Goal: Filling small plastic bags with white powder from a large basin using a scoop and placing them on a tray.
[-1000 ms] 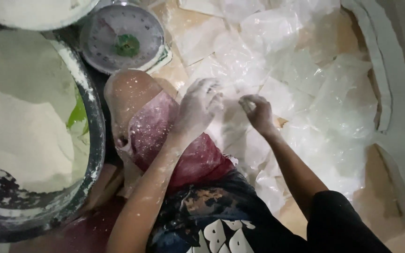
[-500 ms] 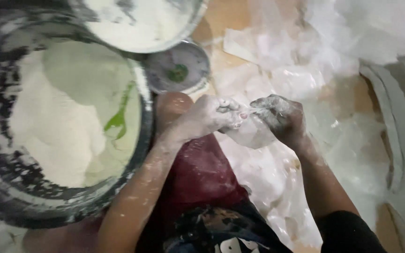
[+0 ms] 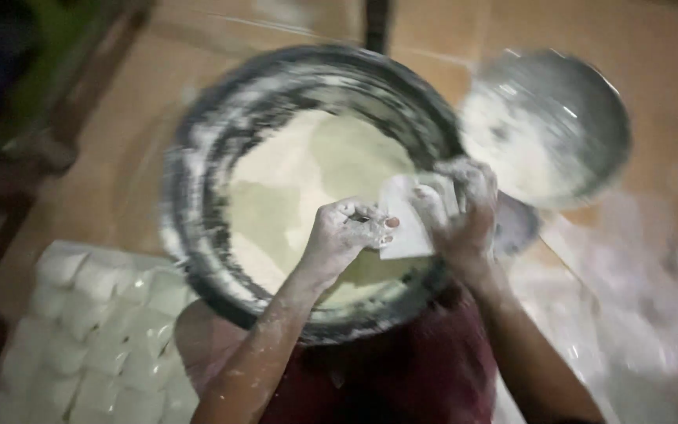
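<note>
Tiled floor (image 3: 292, 47), tan, blurred by head motion. Large dark basin (image 3: 198, 180), rim dusted white, sits in the middle of the view and is well filled with pale flour (image 3: 308, 180). Smaller metal bowl (image 3: 582, 102) to its right, also coated with white powder and partly filled. Lower left, rows of filled white packets (image 3: 96, 330) lie side by side on the floor, touching one another; that much of the bagging looks done. Right side, a loose spread of clear empty bags (image 3: 653, 314), so plenty seems left to fill, and the basin holds a lot of flour. Dark red cloth (image 3: 417, 369) over the person's lap at the bottom edge. Both hands are floured and meet over the near right rim of the basin. Left hand (image 3: 347, 235) has its grip pinched on the left edge of a small white plastic bag (image 3: 406, 228); right hand (image 3: 464, 208) has fingers curled around the bag's right side. Bag is held in the air above the flour, apparently being opened; contents cannot be told through the blur.
</note>
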